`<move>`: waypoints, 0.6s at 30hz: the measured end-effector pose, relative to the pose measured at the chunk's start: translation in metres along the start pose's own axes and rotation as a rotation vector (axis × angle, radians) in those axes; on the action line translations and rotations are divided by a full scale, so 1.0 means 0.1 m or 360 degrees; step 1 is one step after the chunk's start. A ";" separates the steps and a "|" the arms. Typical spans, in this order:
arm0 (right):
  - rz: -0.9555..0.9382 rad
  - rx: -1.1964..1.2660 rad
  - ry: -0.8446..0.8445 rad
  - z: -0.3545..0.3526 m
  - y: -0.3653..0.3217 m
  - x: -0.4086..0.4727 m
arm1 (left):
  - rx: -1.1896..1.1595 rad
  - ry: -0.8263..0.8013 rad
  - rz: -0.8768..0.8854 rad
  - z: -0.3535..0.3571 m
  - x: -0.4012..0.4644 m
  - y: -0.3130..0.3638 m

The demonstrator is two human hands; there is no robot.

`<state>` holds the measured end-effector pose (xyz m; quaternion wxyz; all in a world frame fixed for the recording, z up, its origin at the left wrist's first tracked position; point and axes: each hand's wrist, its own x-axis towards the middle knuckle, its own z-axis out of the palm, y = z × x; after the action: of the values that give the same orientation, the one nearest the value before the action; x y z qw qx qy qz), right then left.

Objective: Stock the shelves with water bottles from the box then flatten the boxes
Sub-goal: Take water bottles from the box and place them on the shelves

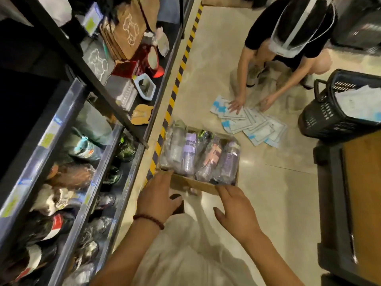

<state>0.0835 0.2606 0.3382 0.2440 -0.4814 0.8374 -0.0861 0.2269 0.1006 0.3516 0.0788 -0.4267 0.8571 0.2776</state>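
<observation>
Box [193,183]: brown cardboard, open-topped, on the pale floor [268,193] just beside the striped edge of the shelves, straight ahead of both hands.
Bottles [199,155]: lying on their sides in a row inside the box, each wrapped in clear crinkled plastic; lilac, pink, grey and dark ones visible, filling it to the rim.
Left hand [157,198]: fingers straight and spread, tips at the near left corner of the box, gripping nothing; bead bracelet [148,219] on the wrist.
Right hand [237,209]: open, fingers loosely extended, tips touching or just short of the near right edge of the box; contact unclear.
Shelves [97,153]: on the left, dark metal, lower tiers already crowded with plastic-wrapped goods; upper tier with brown bear-print bags [125,27] and small mirrors.
Tape [177,79]: yellow-and-black, running along the shelf base.
Other person [288,44]: crouched beyond the box, both hands on blue-and-white packets [253,124] fanned over the floor.
Basket [342,106]: black, at right, near the packets.
</observation>
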 end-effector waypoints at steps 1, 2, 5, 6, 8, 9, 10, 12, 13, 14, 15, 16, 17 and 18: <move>0.0023 0.0033 -0.0031 0.01 -0.02 0.23 | -0.0011 -0.0026 -0.0010 -0.02 0.22 -0.06; 0.0049 0.0064 -0.0058 0.03 -0.03 0.46 | -0.0042 -0.0037 -0.0022 0.00 0.45 -0.13; 0.0152 0.0158 -0.0109 0.19 0.06 1.10 | -0.0101 -0.0181 -0.0076 0.10 1.14 -0.32; 0.0200 0.0205 -0.0128 0.26 0.12 1.30 | -0.0101 -0.0225 -0.0098 0.18 1.36 -0.38; 0.0290 0.0271 -0.0177 0.46 0.29 1.71 | -0.0102 -0.0253 -0.0155 0.37 1.77 -0.49; 0.0333 0.0279 -0.0213 0.57 0.39 1.90 | -0.0092 -0.0252 -0.0187 0.47 1.96 -0.53; 0.0382 0.0291 -0.0258 0.70 0.50 2.07 | -0.0074 -0.0272 -0.0221 0.59 2.16 -0.58; 0.0473 0.0342 -0.0333 0.96 0.74 2.38 | -0.0089 -0.0316 -0.0303 0.81 2.49 -0.66; 0.0513 0.0367 -0.0361 1.10 0.86 2.52 | -0.0127 -0.0320 -0.0334 0.92 2.64 -0.71; 0.0552 0.0392 -0.0389 1.23 0.99 2.65 | -0.0162 -0.0315 -0.0369 1.05 2.78 -0.77; 0.0588 0.0414 -0.0413 1.36 1.11 2.76 | -0.0181 -0.0322 -0.0417 1.20 2.91 -0.84; 0.0641 0.0441 -0.0426 1.49 1.24 2.87 | -0.0203 -0.0343 -0.0474 1.35 3.04 -0.93; 0.0716 0.0488 -0.0432 1.61 1.36 2.96 | -0.0221 -0.0342 -0.0535 1.49 3.16 -0.99; 0.0814 0.0558 -0.0428 1.74 1.47 3.03 | -0.0270 -0.0322 -0.0596 1.62 3.26 -1.05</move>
<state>-0.0698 0.0955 0.0332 0.4450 -0.2134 0.8639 -0.1004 0.0885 -0.0861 0.0520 0.1783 -0.5533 0.7244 0.3707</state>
